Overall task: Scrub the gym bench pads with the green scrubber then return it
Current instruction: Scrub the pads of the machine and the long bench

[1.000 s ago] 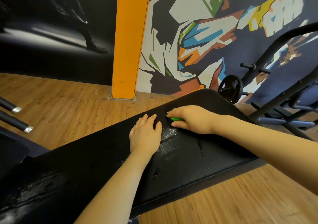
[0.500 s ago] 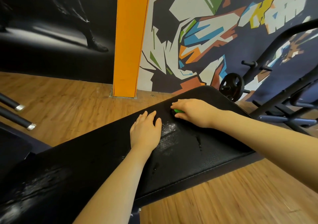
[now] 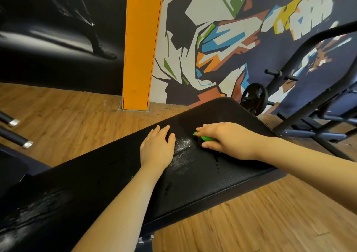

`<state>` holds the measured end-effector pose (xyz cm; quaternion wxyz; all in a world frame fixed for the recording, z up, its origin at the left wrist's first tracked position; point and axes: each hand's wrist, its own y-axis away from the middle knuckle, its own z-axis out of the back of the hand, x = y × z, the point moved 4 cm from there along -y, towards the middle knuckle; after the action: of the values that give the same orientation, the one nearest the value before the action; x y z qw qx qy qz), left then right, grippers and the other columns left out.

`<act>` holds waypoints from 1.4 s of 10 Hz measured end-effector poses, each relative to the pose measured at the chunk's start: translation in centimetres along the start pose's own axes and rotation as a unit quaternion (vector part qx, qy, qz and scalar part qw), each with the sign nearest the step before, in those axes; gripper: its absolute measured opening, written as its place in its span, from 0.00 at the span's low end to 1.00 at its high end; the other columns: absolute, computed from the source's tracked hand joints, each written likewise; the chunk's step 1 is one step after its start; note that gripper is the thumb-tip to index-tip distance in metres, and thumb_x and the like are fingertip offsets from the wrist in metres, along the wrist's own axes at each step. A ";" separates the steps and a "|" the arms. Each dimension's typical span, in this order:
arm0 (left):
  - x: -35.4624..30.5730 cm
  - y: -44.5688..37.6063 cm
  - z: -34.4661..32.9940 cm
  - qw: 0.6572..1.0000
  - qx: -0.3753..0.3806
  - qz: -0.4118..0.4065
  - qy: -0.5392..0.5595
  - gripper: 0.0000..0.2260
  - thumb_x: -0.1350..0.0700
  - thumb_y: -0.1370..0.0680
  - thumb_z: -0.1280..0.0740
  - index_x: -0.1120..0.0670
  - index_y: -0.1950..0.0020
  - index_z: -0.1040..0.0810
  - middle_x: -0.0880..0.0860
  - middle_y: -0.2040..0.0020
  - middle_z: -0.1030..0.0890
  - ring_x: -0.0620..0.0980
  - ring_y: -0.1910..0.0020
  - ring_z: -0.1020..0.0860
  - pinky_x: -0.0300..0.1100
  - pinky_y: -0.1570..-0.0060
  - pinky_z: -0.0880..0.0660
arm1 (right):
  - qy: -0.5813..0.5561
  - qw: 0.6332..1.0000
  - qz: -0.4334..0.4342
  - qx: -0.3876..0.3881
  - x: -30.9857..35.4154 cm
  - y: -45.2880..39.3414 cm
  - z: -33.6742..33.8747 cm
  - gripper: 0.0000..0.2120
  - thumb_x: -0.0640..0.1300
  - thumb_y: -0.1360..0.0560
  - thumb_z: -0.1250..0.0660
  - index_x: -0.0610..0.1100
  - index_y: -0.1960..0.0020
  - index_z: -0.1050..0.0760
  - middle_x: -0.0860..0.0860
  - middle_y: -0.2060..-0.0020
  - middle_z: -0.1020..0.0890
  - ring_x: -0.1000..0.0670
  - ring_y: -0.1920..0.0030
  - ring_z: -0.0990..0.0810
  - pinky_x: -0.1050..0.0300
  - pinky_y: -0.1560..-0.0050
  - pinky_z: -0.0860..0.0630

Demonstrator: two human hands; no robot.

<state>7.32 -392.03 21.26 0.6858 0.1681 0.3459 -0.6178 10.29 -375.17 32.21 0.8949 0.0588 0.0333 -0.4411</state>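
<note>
Right now the right hand [image 3: 229, 140] is on the black bench pad [image 3: 202, 182], up near its far end. Its fingers and thumb are curled around the green scrubber [image 3: 207, 138] and hold it down on the pad. Most of the scrubber is hidden under the palm. Only a bright green bit peeks out between the fingers on top and the thumb below, on the side that faces the other hand. The left hand [image 3: 157, 148] lies flat on the same pad, just beside the right one. Its fingers are straight and close together, and it holds nothing. Between the two hands there is a patch of white foam [image 3: 182, 151] on the pad, and some dark wet drips run down from it toward the near edge. More wet shine shows on the pad at the near left corner. Under the bench is a brown wood floor [image 3: 251, 222]. Behind it stand an orange pillar [image 3: 142, 44] and a wall painted with many colors [image 3: 222, 35]. A round black weight plate [image 3: 254, 99] hangs on a dark metal rack [image 3: 313, 104] at the right.
</note>
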 end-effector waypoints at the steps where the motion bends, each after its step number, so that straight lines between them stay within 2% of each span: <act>1: 0.1 -0.1 -0.2 1.000 -0.002 -0.003 0.000 0.21 0.44 0.16 0.48 0.44 0.23 0.40 0.49 0.22 0.40 0.49 0.22 0.45 0.52 0.24 0.44 | -0.012 1.000 -0.009 -0.005 -0.3 -0.4 -0.2 0.22 0.51 0.18 0.40 0.46 0.26 0.33 0.51 0.26 0.32 0.53 0.25 0.38 0.59 0.27 0.43; 3: 0.2 -0.2 -0.2 1.000 -0.005 -0.001 0.004 0.21 0.44 0.17 0.48 0.44 0.23 0.40 0.49 0.22 0.40 0.48 0.22 0.45 0.52 0.24 0.45 | 0.038 0.998 -0.047 -0.021 -2.6 -4.2 1.0 0.22 0.50 0.18 0.40 0.44 0.26 0.33 0.48 0.25 0.35 0.48 0.23 0.41 0.52 0.25 0.45; 4: 0.2 -0.2 -0.3 1.000 -0.004 0.001 0.008 0.21 0.44 0.17 0.48 0.44 0.23 0.39 0.49 0.22 0.39 0.48 0.22 0.44 0.52 0.25 0.44 | 0.111 0.992 -0.061 -0.022 -3.6 -5.8 1.4 0.21 0.52 0.17 0.44 0.48 0.25 0.34 0.50 0.23 0.37 0.45 0.22 0.46 0.44 0.24 0.52; 5: 0.2 -0.3 -0.1 1.000 -0.005 0.000 0.010 0.21 0.43 0.17 0.47 0.44 0.23 0.39 0.49 0.22 0.39 0.48 0.23 0.44 0.52 0.25 0.45 | 0.056 0.997 -0.056 -0.012 -3.4 -5.5 1.4 0.22 0.51 0.17 0.43 0.49 0.25 0.35 0.50 0.23 0.38 0.46 0.23 0.42 0.47 0.25 0.46; 6: 0.2 -0.2 -0.1 1.000 -0.002 0.001 0.012 0.21 0.44 0.17 0.47 0.44 0.23 0.39 0.49 0.22 0.39 0.48 0.23 0.44 0.52 0.25 0.45 | 0.023 0.999 -0.030 -0.004 -2.9 -3.7 1.2 0.21 0.49 0.18 0.41 0.47 0.26 0.33 0.50 0.24 0.36 0.49 0.25 0.37 0.55 0.27 0.42; 8: 0.1 -0.2 -0.2 1.000 -0.002 0.004 0.009 0.21 0.44 0.17 0.48 0.44 0.23 0.39 0.49 0.22 0.40 0.49 0.22 0.45 0.51 0.26 0.46 | -0.003 1.000 0.004 -0.004 -2.3 0.5 1.0 0.21 0.51 0.19 0.40 0.50 0.26 0.33 0.55 0.26 0.34 0.57 0.25 0.40 0.66 0.31 0.48; 9: 0.1 -0.1 -0.2 1.000 -0.002 0.002 0.006 0.21 0.44 0.17 0.48 0.44 0.23 0.40 0.49 0.22 0.40 0.49 0.22 0.45 0.52 0.25 0.45 | -0.012 1.000 0.000 0.004 -2.4 0.5 1.0 0.22 0.50 0.19 0.39 0.49 0.26 0.32 0.54 0.26 0.33 0.56 0.25 0.40 0.68 0.31 0.49; 10: 0.1 -0.1 -0.2 1.000 0.001 0.001 0.005 0.21 0.44 0.16 0.48 0.44 0.23 0.40 0.49 0.22 0.40 0.49 0.22 0.45 0.52 0.25 0.46 | -0.029 0.999 -0.013 0.007 -2.8 -0.8 1.3 0.20 0.48 0.19 0.38 0.46 0.28 0.30 0.51 0.26 0.32 0.53 0.25 0.39 0.65 0.30 0.47; 12: 0.1 -0.1 -0.1 1.000 0.001 -0.003 0.008 0.21 0.44 0.16 0.48 0.45 0.23 0.40 0.49 0.22 0.40 0.49 0.22 0.45 0.52 0.25 0.45 | 0.006 0.998 -0.057 -0.025 -4.7 -3.5 2.8 0.18 0.46 0.18 0.39 0.45 0.29 0.29 0.47 0.25 0.33 0.47 0.24 0.39 0.53 0.26 0.44; 14: 0.2 -0.2 -0.1 1.000 0.000 -0.003 0.010 0.22 0.44 0.16 0.48 0.45 0.23 0.39 0.49 0.22 0.40 0.49 0.22 0.45 0.52 0.25 0.45 | -0.002 0.996 -0.083 -0.031 -5.0 -3.1 2.6 0.20 0.47 0.18 0.39 0.44 0.28 0.30 0.48 0.26 0.32 0.46 0.28 0.32 0.51 0.29 0.37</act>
<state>7.15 -392.14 21.09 0.6803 0.1732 0.3528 -0.6186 4.77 -373.49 35.15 0.8567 0.0269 0.0497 -0.5127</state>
